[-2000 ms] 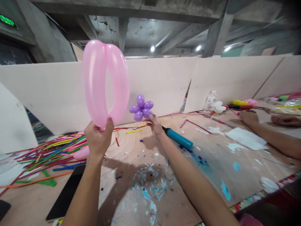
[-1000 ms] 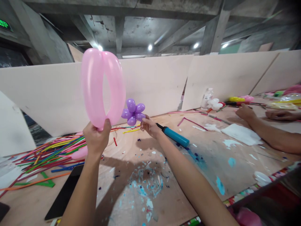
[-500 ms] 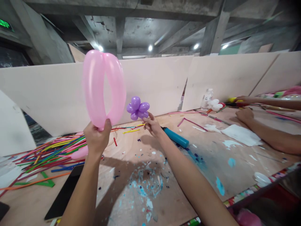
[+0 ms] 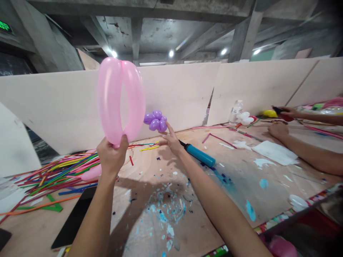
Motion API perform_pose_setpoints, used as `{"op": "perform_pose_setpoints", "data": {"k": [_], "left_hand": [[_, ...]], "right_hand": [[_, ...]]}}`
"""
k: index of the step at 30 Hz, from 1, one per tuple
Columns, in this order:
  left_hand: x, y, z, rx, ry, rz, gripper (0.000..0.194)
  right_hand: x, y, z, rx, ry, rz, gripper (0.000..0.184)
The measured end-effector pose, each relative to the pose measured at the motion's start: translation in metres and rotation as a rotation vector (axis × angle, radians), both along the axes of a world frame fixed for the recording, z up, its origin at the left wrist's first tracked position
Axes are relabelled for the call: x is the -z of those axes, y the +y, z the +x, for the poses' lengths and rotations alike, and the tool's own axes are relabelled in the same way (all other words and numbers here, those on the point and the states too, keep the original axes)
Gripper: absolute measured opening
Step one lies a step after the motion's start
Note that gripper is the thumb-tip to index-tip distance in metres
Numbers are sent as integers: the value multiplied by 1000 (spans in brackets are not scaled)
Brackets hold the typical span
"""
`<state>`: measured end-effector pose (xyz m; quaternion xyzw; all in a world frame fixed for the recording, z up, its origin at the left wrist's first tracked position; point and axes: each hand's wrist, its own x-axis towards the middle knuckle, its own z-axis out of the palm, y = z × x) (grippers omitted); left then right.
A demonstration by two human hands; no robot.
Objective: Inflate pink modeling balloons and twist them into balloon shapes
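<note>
My left hand [image 4: 112, 155] is closed around the pinched lower end of a long pink balloon [image 4: 109, 96], twisted into an upright loop with a slit of an opening. A small purple balloon flower [image 4: 157, 121] with several round bubbles is up in front of the white panel, just right of the pink loop. At its lower right edge are the fingertips of my right hand [image 4: 171, 141], the fingers stretched out and apart. A blue balloon pump [image 4: 200, 155] with a black nozzle lies on the table beside my right wrist.
Uninflated balloons [image 4: 61, 171] in many colours lie piled at left, near a black phone [image 4: 75, 219]. A white panel [image 4: 177, 92] stands along the back. At right are a bottle [image 4: 236, 111], tissue [image 4: 274, 152] and another person's arms [image 4: 308, 150].
The purple balloon flower has turned and tilted leftward, and my right fingers have spread from around it. The pink loop has shifted slightly right. The other person's far hand has lifted a dark object.
</note>
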<state>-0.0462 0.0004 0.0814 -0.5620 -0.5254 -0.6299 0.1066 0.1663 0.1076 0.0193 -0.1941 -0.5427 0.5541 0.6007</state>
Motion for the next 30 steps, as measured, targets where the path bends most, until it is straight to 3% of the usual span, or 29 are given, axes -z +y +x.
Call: {"op": "perform_pose_setpoints", "data": {"k": [3,8,17,30], "left_hand": [[0,0,0,-7,-3,7,35],[2,1,-1,11,-3,7,36],[1,1,-1,19,-4,13,34],[2,1,0,9,-2,-4,32]], "right_hand": [[5,4,-4,59,1,27,63],[10,12,-3,44,29,4,53],[2,7,6,9,215,-157,41],[3,11,10,-10,314,-220,37]]}}
